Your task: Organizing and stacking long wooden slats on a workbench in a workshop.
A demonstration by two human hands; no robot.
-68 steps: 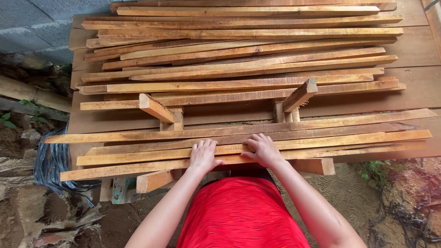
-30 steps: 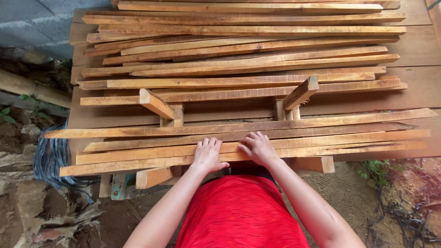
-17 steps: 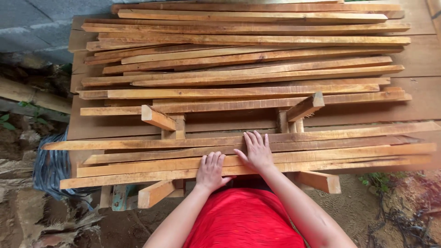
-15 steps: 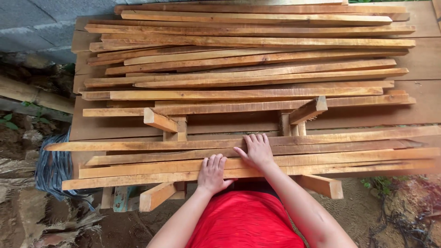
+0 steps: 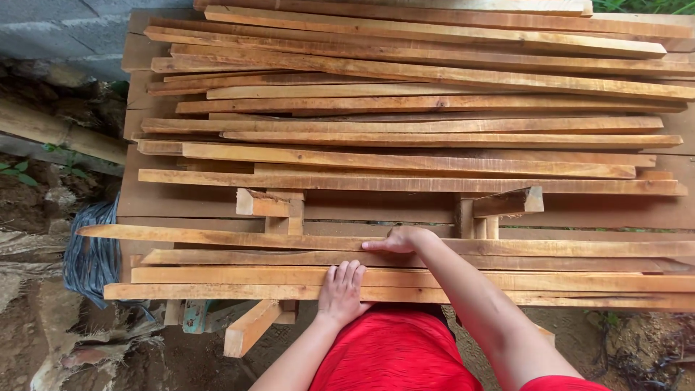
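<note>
Left hand flat, fingers together and straight, palm down on the 2 nearest slats at the worktop edge; nothing gripped. Right hand further out, fingers curled over the far edge of the next slat, pressing or hooking it rather than closed round it. Near bundle: 4 long slats side by side, roughly parallel, ends ragged on the left, just in front of the red shirt. Beyond a bare strip with 2 small wooden supports, large stack well apart from the hands and untouched. Blue bundle hanging off the left side, grey block wall above it. Progress, as a judgement: near slats gathered and mostly squared, left ends not yet level, farthest of the 4 slightly askew; big stack seemingly left for later. Against 0.5 s ago: right hand shifted from the middle of the near bundle out to its far slat, fingers now bent rather than spread; left hand barely moved; slats in much the same places.
</note>
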